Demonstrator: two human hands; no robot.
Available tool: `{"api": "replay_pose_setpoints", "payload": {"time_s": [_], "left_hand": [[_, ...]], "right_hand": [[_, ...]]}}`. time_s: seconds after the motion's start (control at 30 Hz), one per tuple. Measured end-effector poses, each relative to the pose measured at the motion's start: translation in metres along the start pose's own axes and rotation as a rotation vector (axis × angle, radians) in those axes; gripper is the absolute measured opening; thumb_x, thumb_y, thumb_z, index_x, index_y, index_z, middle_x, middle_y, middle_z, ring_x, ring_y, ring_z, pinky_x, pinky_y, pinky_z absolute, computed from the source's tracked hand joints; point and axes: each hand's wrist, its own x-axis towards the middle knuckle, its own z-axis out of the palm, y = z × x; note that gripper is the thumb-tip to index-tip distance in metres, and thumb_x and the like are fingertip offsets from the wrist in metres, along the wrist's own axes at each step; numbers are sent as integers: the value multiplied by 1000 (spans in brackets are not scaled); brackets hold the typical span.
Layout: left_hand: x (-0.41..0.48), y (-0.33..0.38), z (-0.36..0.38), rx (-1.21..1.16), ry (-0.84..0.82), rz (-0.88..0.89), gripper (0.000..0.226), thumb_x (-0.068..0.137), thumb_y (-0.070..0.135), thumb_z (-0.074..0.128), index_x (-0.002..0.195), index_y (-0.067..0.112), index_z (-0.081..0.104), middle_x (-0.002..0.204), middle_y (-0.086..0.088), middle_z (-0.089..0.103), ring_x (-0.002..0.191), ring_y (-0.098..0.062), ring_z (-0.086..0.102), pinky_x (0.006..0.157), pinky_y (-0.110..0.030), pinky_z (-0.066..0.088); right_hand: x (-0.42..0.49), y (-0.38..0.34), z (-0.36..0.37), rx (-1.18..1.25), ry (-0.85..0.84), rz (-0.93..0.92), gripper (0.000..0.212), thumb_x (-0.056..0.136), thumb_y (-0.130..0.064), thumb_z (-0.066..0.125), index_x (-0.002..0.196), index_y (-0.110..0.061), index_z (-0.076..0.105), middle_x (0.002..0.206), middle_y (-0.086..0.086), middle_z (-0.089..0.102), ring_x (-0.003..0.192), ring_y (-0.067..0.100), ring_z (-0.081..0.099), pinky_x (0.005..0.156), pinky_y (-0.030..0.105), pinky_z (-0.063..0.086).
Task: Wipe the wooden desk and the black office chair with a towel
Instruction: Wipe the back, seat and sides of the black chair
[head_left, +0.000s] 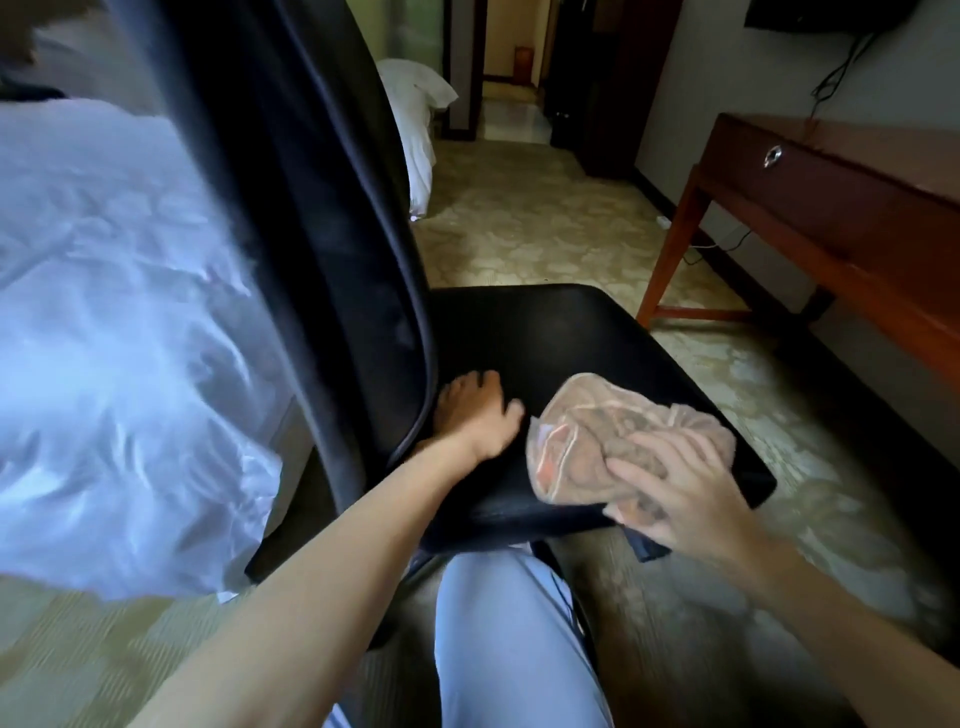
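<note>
Wiping the chair (545, 332) seat: right hand (680, 499), fingers (639, 474) spread flat, pressed the towel (587, 436) at its near right; left hand (478, 415) lay open, seemingly steadying it. Next: sweep farther; counter (857, 208) stood far right

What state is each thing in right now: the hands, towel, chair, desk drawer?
towel: bunched, on the chair seat.
right hand: fingers spread, pressing the towel.
left hand: resting flat on the seat, beside the backrest.
desk drawer: closed.
bed: covered with a rumpled white sheet.
</note>
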Motion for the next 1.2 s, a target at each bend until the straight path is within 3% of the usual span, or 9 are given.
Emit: {"api": "replay_pose_setpoints", "payload": {"time_s": [0.1,0.2,0.43,0.63,0.73,0.87,0.93,1.03,1.2], "left_hand": [[-50,17,-37,-92,-59,460,40,104,36,53,136,15,60,136,-9,65,127,-28,59,104,-39,47],[-103,8,-78,-42,225,766,27,103,35,50,119,23,68,112,7,71,107,-15,65,89,-38,53],[-132,-39,-135,-293,973,703,21,101,19,55,94,12,73,83,10,60,69,-12,57,70,-20,43],[-105,-53,-224,-505,1464,539,26,99,18,51,125,15,55,122,-1,55,110,-26,57,95,-45,46],[-88,-46,-265,-792,1292,240,47,100,32,42,141,8,45,140,0,47,134,-15,45,117,-37,34],[-84,-37,-263,-1148,748,275,52,112,49,24,123,22,66,123,16,72,121,2,62,106,-24,46],[-86,-40,-259,-1112,674,264,57,112,48,23,140,15,60,142,-3,64,137,-15,55,119,-39,39],[-85,-46,-263,-978,659,255,52,115,32,17,159,9,34,167,-11,32,157,-23,24,129,-49,15],[-95,-40,-265,-926,522,228,109,78,86,13,165,21,19,173,-2,17,160,-13,10,131,-45,5]], "right_hand": [[-5,-9,4,61,99,242,39,78,-47,70,106,-23,81,116,6,70,103,32,68,89,48,47],[10,-24,10,111,167,417,40,78,-49,66,107,-25,81,117,3,69,105,30,64,89,48,47],[97,-117,21,322,28,809,25,81,-32,70,104,-26,77,113,3,70,103,37,66,85,49,51],[152,-145,-37,1056,296,883,18,91,-15,72,100,-31,70,88,-7,72,90,13,69,85,29,53],[197,-155,-86,1060,650,759,21,91,-27,68,112,-27,66,102,-3,69,97,10,65,88,26,50],[258,-164,-143,818,836,371,53,89,-27,60,141,-14,60,126,10,55,121,12,56,102,29,48],[287,-162,-166,547,849,176,61,88,-27,61,148,-22,55,128,15,54,121,28,56,100,47,49],[316,-161,-177,207,735,49,68,84,-37,60,152,-31,53,129,11,56,117,32,54,94,48,43],[288,-163,-125,152,681,65,57,75,-29,68,131,-21,61,127,17,57,111,39,54,86,47,44]]}}
